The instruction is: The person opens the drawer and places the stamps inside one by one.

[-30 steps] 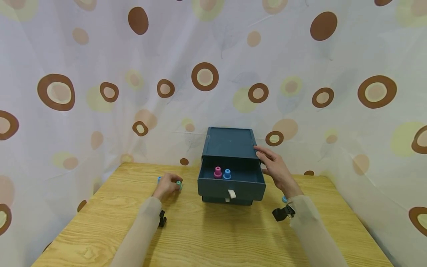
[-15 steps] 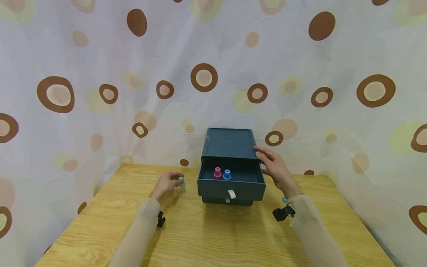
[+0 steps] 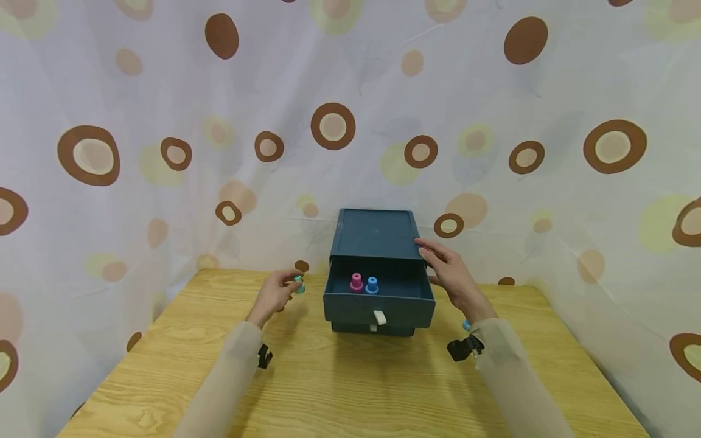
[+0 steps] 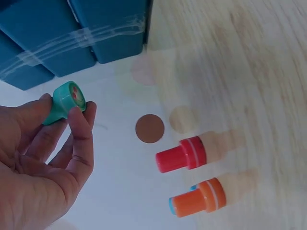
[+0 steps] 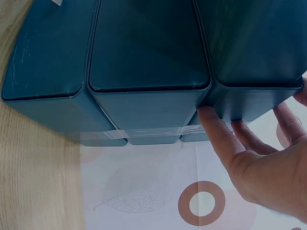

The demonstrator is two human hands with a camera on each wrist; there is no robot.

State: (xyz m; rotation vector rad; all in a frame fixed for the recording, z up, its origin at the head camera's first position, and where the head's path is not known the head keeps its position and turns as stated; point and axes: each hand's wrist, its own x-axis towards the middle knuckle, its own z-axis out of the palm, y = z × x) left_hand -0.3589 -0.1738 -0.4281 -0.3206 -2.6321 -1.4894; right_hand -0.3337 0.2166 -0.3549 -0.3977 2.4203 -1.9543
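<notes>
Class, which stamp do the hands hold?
The green stamp, pinched by the left hand; the others sit in the drawer or on the table.

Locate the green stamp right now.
In the head view, the green stamp is pinched in the left hand, off the table, left of the open drawer that holds the pink stamp and blue stamp.

We've room into the open drawer [image 3: 350, 311] on the right; pink stamp [image 3: 356, 284] and blue stamp [image 3: 372, 286] block left!
</notes>
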